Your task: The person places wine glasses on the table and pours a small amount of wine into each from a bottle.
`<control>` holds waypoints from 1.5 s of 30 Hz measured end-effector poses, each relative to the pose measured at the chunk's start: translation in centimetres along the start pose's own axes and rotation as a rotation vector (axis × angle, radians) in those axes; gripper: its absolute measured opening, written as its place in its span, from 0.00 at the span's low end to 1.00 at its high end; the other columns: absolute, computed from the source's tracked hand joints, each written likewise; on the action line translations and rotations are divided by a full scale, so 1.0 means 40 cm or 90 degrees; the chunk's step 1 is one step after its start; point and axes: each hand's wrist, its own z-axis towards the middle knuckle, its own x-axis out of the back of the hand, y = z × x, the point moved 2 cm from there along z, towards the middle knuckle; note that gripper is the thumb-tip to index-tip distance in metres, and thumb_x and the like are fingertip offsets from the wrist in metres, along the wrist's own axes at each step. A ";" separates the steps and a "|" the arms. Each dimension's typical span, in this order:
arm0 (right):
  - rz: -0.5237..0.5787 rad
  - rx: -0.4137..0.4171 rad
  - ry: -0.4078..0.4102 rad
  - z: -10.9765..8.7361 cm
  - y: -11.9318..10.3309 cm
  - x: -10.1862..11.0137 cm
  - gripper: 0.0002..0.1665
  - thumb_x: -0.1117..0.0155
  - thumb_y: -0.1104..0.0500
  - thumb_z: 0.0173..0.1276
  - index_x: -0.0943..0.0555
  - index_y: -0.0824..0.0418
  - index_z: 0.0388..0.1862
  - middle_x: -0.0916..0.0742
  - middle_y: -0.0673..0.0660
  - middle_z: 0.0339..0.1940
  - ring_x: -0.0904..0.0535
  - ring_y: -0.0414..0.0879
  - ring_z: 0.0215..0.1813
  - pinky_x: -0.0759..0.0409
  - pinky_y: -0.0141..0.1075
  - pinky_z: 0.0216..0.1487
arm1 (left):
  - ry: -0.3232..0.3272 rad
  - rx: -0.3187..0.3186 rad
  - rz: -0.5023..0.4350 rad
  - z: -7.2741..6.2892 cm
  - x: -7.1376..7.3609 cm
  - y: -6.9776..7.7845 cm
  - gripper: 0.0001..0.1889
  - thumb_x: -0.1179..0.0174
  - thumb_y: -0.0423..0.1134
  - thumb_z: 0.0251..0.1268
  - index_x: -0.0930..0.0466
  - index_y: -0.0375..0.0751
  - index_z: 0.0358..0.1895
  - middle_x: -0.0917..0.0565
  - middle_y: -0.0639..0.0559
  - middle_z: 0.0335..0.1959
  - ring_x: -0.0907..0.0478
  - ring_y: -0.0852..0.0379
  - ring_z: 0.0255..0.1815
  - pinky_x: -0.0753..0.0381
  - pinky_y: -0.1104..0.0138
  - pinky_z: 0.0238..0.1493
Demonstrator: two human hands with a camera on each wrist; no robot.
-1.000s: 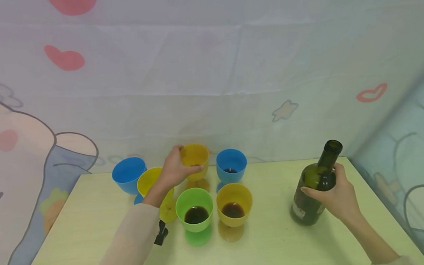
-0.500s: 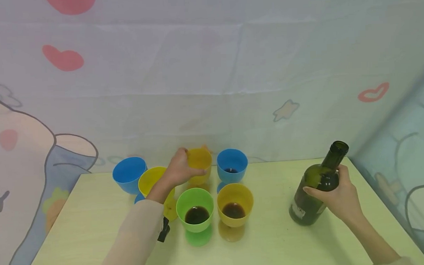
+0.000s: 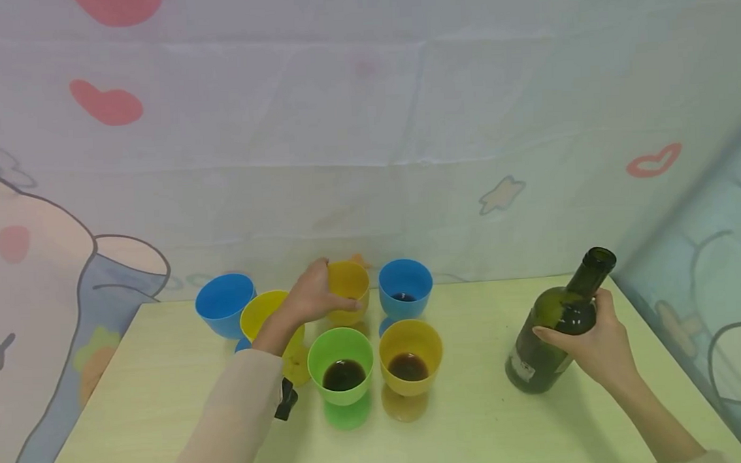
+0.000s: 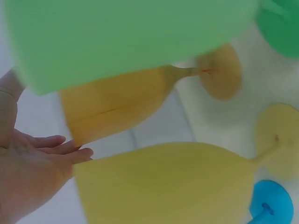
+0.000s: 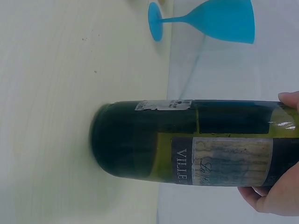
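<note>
At the back of the table my left hand (image 3: 314, 295) grips an orange-yellow goblet (image 3: 351, 281) by its bowl. In the left wrist view the fingertips lie at this goblet's rim, and a green goblet (image 4: 126, 42) covers part of the hand. On the right side, my right hand (image 3: 604, 349) holds a dark green wine bottle (image 3: 536, 345) around its shoulder. The bottle's base is on the table and its neck leans to the right. Its label (image 5: 231, 161) shows in the right wrist view.
The green goblet and a second orange-yellow goblet (image 3: 410, 349), both with dark liquid, stand in front. A blue goblet (image 3: 406, 285), also with dark liquid, stands back right. Left are a yellow goblet (image 3: 264, 310), partly behind the left arm, and another blue goblet (image 3: 224, 305). A printed cloth (image 3: 342, 123) hangs behind.
My left hand has shifted the back orange-yellow goblet slightly right, closer to the blue one. The bottle's neck leans further right in my right hand, while its base has stayed put.
</note>
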 end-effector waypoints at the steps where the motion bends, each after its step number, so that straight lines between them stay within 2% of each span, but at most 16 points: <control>1: 0.000 0.000 0.000 0.000 0.000 0.000 0.52 0.28 0.48 0.51 0.50 0.66 0.62 0.29 0.76 0.53 0.30 0.72 0.49 0.28 0.57 0.38 | 0.003 0.000 0.001 -0.004 0.007 0.004 0.50 0.31 0.45 0.47 0.53 0.21 0.66 0.44 0.28 0.66 0.44 0.35 0.64 0.40 0.49 0.62; 5: -0.003 0.000 0.001 0.000 0.000 0.000 0.52 0.28 0.48 0.51 0.50 0.66 0.62 0.29 0.76 0.53 0.30 0.72 0.49 0.28 0.58 0.39 | 0.027 0.004 -0.013 -0.029 0.046 0.018 0.49 0.32 0.47 0.48 0.50 0.26 0.67 0.44 0.32 0.67 0.45 0.36 0.65 0.41 0.46 0.61; 10: -0.001 -0.006 0.002 -0.002 0.004 0.003 0.51 0.28 0.48 0.51 0.49 0.65 0.62 0.30 0.76 0.53 0.31 0.73 0.49 0.29 0.58 0.39 | 0.059 0.024 -0.022 -0.081 0.099 0.013 0.48 0.34 0.52 0.49 0.50 0.32 0.69 0.45 0.36 0.68 0.48 0.38 0.67 0.44 0.44 0.62; 14: 0.006 -0.002 0.004 -0.005 0.007 0.007 0.50 0.29 0.48 0.52 0.49 0.66 0.61 0.30 0.76 0.53 0.32 0.73 0.50 0.29 0.59 0.39 | 0.081 0.036 -0.009 -0.136 0.135 -0.006 0.48 0.36 0.55 0.51 0.50 0.33 0.69 0.44 0.35 0.68 0.48 0.37 0.67 0.44 0.43 0.61; 18: 0.011 0.001 -0.001 -0.004 0.011 0.007 0.50 0.29 0.48 0.52 0.49 0.66 0.61 0.30 0.76 0.53 0.32 0.73 0.50 0.29 0.59 0.39 | 0.090 0.052 -0.007 -0.183 0.152 -0.038 0.50 0.36 0.57 0.51 0.51 0.32 0.69 0.44 0.33 0.67 0.47 0.35 0.66 0.43 0.42 0.59; 25: 0.006 0.006 -0.007 -0.005 0.013 0.014 0.50 0.29 0.49 0.52 0.50 0.67 0.61 0.30 0.76 0.52 0.31 0.72 0.49 0.28 0.58 0.39 | 0.098 0.045 0.007 -0.214 0.142 -0.093 0.52 0.34 0.56 0.49 0.52 0.27 0.68 0.46 0.30 0.67 0.48 0.32 0.65 0.44 0.40 0.59; 31: -0.001 0.004 -0.012 -0.009 0.014 0.014 0.50 0.29 0.49 0.53 0.50 0.67 0.61 0.30 0.76 0.51 0.30 0.72 0.49 0.27 0.55 0.37 | 0.125 0.042 -0.002 -0.227 0.129 -0.116 0.51 0.33 0.55 0.48 0.51 0.26 0.67 0.44 0.29 0.66 0.47 0.32 0.64 0.43 0.40 0.58; 37: 0.002 0.009 -0.010 -0.007 0.013 0.013 0.50 0.29 0.50 0.53 0.50 0.67 0.61 0.29 0.75 0.51 0.30 0.71 0.48 0.27 0.53 0.37 | 0.162 0.068 -0.051 -0.259 0.124 -0.129 0.49 0.33 0.54 0.49 0.49 0.27 0.67 0.42 0.30 0.64 0.40 0.33 0.60 0.36 0.45 0.56; 41: 0.004 0.014 -0.009 -0.008 0.013 0.012 0.49 0.29 0.50 0.53 0.50 0.67 0.60 0.29 0.75 0.50 0.29 0.70 0.48 0.26 0.52 0.36 | 0.171 0.088 -0.073 -0.276 0.110 -0.144 0.49 0.33 0.53 0.49 0.49 0.26 0.66 0.41 0.30 0.63 0.41 0.35 0.61 0.35 0.47 0.57; 45: 0.008 0.016 -0.009 -0.009 0.016 0.012 0.49 0.29 0.50 0.53 0.49 0.67 0.60 0.29 0.74 0.50 0.29 0.70 0.48 0.27 0.53 0.37 | 0.185 0.089 -0.091 -0.275 0.089 -0.151 0.50 0.32 0.50 0.48 0.51 0.25 0.66 0.41 0.30 0.63 0.42 0.37 0.62 0.36 0.48 0.59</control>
